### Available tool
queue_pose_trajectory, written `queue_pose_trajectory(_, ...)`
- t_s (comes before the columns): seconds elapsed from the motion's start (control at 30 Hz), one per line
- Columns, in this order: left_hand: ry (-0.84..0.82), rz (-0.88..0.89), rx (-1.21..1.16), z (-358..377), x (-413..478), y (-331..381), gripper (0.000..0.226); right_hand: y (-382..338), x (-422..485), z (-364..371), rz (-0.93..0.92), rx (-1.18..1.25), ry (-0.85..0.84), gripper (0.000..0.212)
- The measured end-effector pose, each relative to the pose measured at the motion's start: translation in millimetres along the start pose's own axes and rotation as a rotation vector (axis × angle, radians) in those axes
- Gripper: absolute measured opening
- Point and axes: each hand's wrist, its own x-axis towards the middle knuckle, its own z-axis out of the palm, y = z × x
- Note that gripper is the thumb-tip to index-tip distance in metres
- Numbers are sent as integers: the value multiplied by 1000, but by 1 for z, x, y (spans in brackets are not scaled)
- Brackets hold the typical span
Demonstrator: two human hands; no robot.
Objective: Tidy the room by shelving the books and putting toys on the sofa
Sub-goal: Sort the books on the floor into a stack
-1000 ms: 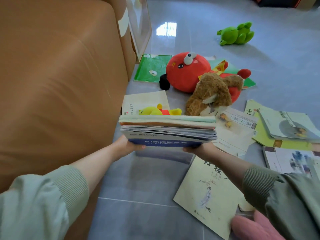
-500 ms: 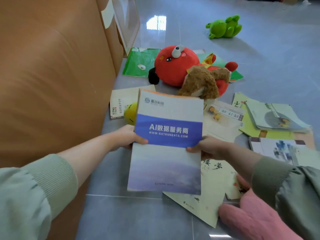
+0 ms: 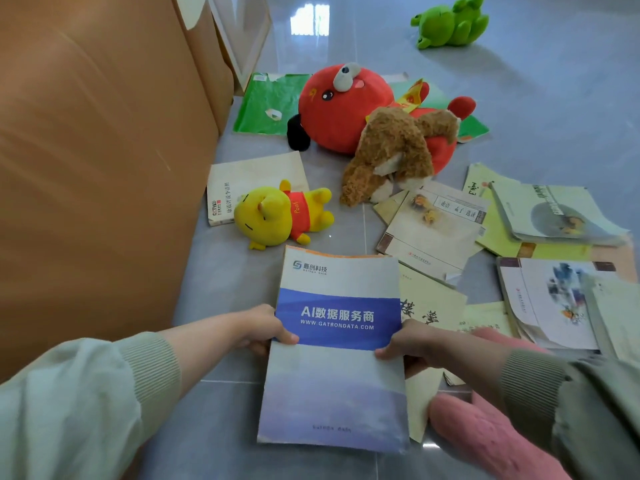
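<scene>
Blue-and-white book (image 3: 332, 393) over the floor (image 3: 221, 278) beside the sofa (image 3: 104, 168), cover up, long axis running away from the person, top edge toward the yellow bear (image 3: 277, 216). Left hand (image 3: 263, 329) grips its left edge and right hand (image 3: 405, 344) its right edge, thumbs on the cover.

Sofa (image 3: 86, 168) along left. Booklet (image 3: 336, 382) near centre, left hand (image 3: 263, 329) gripping left edge, right hand (image 3: 408, 344) gripping right edge. Just beyond: small bear (image 3: 277, 216), partly on book (image 3: 249, 174) beside sofa. Farther: large plush (image 3: 346, 109) on folder (image 3: 266, 102), teddy (image 3: 394, 147) draped across its near right side. Frog plush (image 3: 450, 22) far right. Loose books (image 3: 433, 233) spread right of booklet.
</scene>
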Motion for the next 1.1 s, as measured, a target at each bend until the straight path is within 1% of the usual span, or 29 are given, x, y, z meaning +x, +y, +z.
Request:
queue_pose_trajectory(0.17, 19, -57, -81, 8, 14, -7, 21, -8, 4, -6, -81, -124, 132, 33)
queue_pose_trajectory(0.23, 31, -42, -51, 5, 16, -6, 20, -11, 5, -10, -90, -196, 127, 35)
queue_pose_trajectory(0.27, 20, -45, 12, 3, 16, -3, 18, -13, 4, -12, -83, -291, 122, 35)
queue_pose_trajectory(0.3, 13, -47, 140, -1, 12, 0, 21, -16, 1, -13, -81, -442, 161, 35)
queue_pose_trajectory(0.33, 35, -56, 343, -5, 12, 5, 30, -21, 0, -14, -96, -623, 257, 39)
queue_pose_trajectory(0.37, 115, -50, 604, -8, 8, 12, 41, -27, 0, -15, -159, -802, 406, 42)
queue_pose_trajectory(0.4, 265, 1, 866, -9, 7, 19, 49, -35, 0, -14, -269, -932, 559, 43)
queue_pose_trajectory(0.43, 426, 84, 1043, -9, 6, 28, 52, -44, 3, -13, -397, -997, 669, 41)
queue_pose_trajectory(0.47, 547, 169, 1118, -9, 6, 36, 51, -54, 5, -11, -517, -1036, 741, 39)
queue_pose_trajectory(0.5, 621, 258, 1137, -8, 8, 42, 49, -63, 9, -9, -603, -1065, 775, 35)
queue_pose_trajectory(0.53, 648, 348, 1137, -7, 12, 46, 46, -70, 14, -7, -629, -1093, 768, 33)
queue_pose_trajectory(0.57, 635, 416, 1133, -6, 17, 49, 49, -74, 19, -5, -598, -1104, 721, 34)
queue_pose_trajectory(0.6, 594, 453, 1139, -4, 23, 51, 57, -77, 24, -4, -513, -1092, 638, 40)
queue_pose_trajectory(0.67, 524, 445, 1130, -2, 36, 54, 71, -82, 33, -5, -325, -1011, 429, 60)
queue_pose_trajectory(0.7, 517, 436, 1135, -2, 39, 58, 73, -86, 36, -6, -277, -1004, 366, 69)
queue_pose_trajectory(0.77, 528, 435, 1168, -3, 45, 66, 75, -97, 43, -9, -223, -1077, 295, 77)
queue_pose_trajectory(0.83, 523, 395, 1226, -1, 45, 74, 76, -108, 47, -9, -163, -1156, 231, 75)
queue_pose_trajectory(0.93, 483, 279, 1261, 6, 44, 86, 77, -116, 51, -10, -125, -1195, 146, 61)
queue_pose_trajectory(1.03, 437, 173, 1173, 8, 40, 102, 66, -115, 46, -19, -165, -1019, 134, 45)
queue_pose_trajectory(1.1, 385, 139, 1032, 13, 34, 116, 54, -114, 34, -30, -212, -921, 164, 33)
